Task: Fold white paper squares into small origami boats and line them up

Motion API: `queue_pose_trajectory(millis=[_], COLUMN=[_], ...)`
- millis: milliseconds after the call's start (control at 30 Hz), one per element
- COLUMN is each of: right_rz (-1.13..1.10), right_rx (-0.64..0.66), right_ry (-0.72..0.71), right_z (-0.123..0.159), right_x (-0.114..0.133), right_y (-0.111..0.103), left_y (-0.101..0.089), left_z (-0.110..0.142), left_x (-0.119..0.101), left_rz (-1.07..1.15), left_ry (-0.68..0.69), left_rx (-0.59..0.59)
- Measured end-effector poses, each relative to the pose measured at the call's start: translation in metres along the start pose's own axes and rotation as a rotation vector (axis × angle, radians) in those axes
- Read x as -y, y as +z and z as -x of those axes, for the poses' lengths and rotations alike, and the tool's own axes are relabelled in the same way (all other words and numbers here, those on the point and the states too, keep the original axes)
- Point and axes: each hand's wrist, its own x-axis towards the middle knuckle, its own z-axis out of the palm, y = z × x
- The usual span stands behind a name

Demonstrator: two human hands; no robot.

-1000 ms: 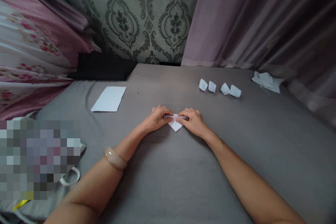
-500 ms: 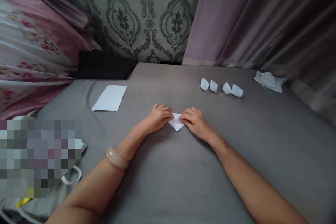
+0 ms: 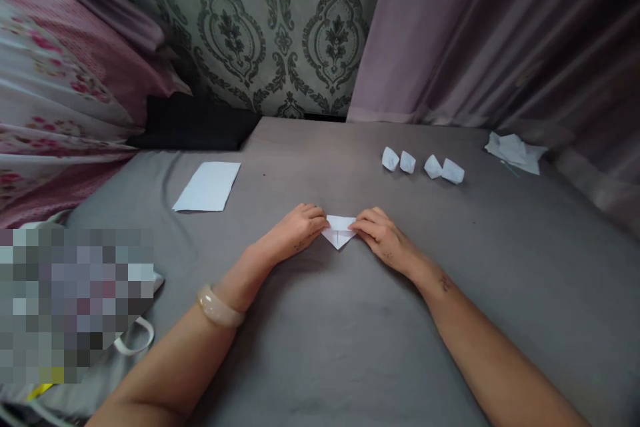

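**Left hand:** your left hand [image 3: 293, 233] lies palm down at the left corner of the paper, fingers loosely curled and fingertips on its edge. You cannot tell from this view whether the thumb pinches it.

**Right hand:** your right hand [image 3: 383, 237] lies at the right corner, fingers reaching over the edge. Here too, any grip is hidden.

**Paper piece:** a folded white paper triangle [image 3: 339, 231] lies flat between your hands, its point toward you and a centre crease showing.

**Just changed:** a second ago your hands held a raised strip along the far edge. Now that edge lies down, and your hands have drawn slightly apart, leaving the middle of the paper uncovered.

**Surface:** a grey cloth [image 3: 350, 347] lies under everything.

**Far left:** a plain white paper sheet [image 3: 207, 186] lies on the cloth.

**Far right:** four small folded paper pieces [image 3: 421, 165] stand in two pairs, with loose white paper scraps [image 3: 515, 153] beyond them.

**Left wrist:** a pale bangle [image 3: 219, 305].

**Backdrop:** damask wallpaper [image 3: 280, 33] straight ahead, a mauve curtain [image 3: 480, 33] to the right, floral fabric [image 3: 50, 73] to the left.
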Motion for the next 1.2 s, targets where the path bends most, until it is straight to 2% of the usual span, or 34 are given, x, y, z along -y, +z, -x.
queue_pose_trajectory(millis=[233,533,667,833,900,1033,1200], right_rz=[0.272,0.422,0.487,0.607,0.603,0.373,0.208], right_rx=[0.079,0.184,0.244,0.275,0.198,0.056,0.07], right_ry=[-0.035,-0.007,0.048,0.187,0.25,0.186,0.2], right_z=[0.005,0.004,0.006,0.009,0.011,0.013,0.014], right_x=[0.011,0.028,0.044,0.075,0.085,0.088,0.081], right_y=[-0.004,-0.013,-0.019,-0.009,0.003,0.029,0.039], left_y=[-0.006,-0.017,-0.012,0.011,0.018,0.024,0.031], left_z=[0.002,0.002,0.003,-0.003,-0.005,-0.006,-0.002], left_x=[-0.008,-0.016,-0.04,-0.079,-0.087,-0.09,-0.089], left_rz=[-0.117,-0.179,-0.312,-0.545,-0.621,-0.607,-0.584], left_ry=[0.049,0.018,-0.11,-0.269,-0.326,-0.346,-0.376], left_rx=[0.06,0.207,0.26,0.231,0.227,0.225,0.18])
